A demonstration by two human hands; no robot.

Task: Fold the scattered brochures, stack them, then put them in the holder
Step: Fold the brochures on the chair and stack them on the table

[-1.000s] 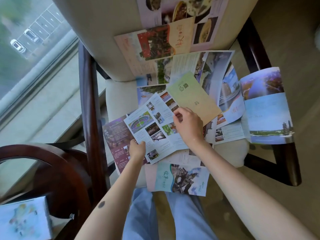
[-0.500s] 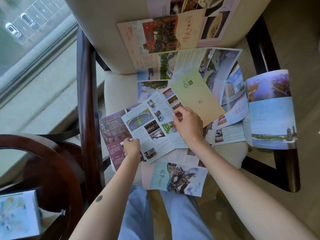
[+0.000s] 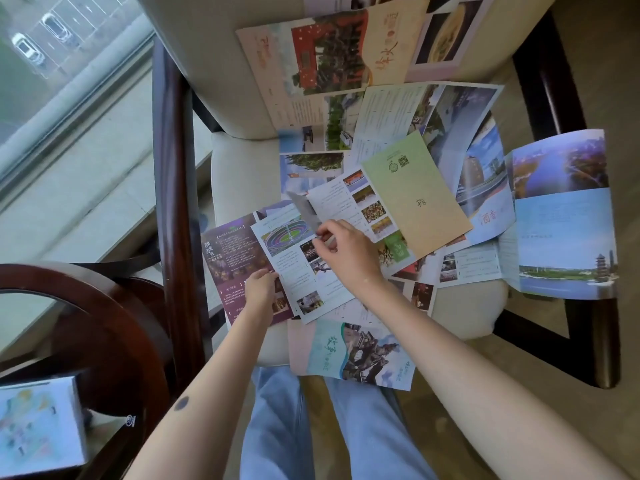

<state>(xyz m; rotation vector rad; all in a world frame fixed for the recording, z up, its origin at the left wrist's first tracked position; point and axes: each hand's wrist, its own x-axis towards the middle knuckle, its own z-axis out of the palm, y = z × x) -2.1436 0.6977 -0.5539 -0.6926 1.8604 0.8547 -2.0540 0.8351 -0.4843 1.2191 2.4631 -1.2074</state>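
Up close, the right hand (image 3: pixel 349 258) pinches a thin, blurred paper flap of the white stadium brochure (image 3: pixel 294 268); the left hand (image 3: pixel 259 289) clamps its lower-left edge. Glossy, flat rectangular brochures overlap around it across the cream cushioned chair seat (image 3: pixel 242 174), a green-tan leaflet (image 3: pixel 415 195) just right.

You can read little here. The blue brochure (image 3: pixel 491 216) carries red characters, maybe "酒香". The green-tan brochure (image 3: pixel 415 199) shows a QR code. All other print is too small or blurred.
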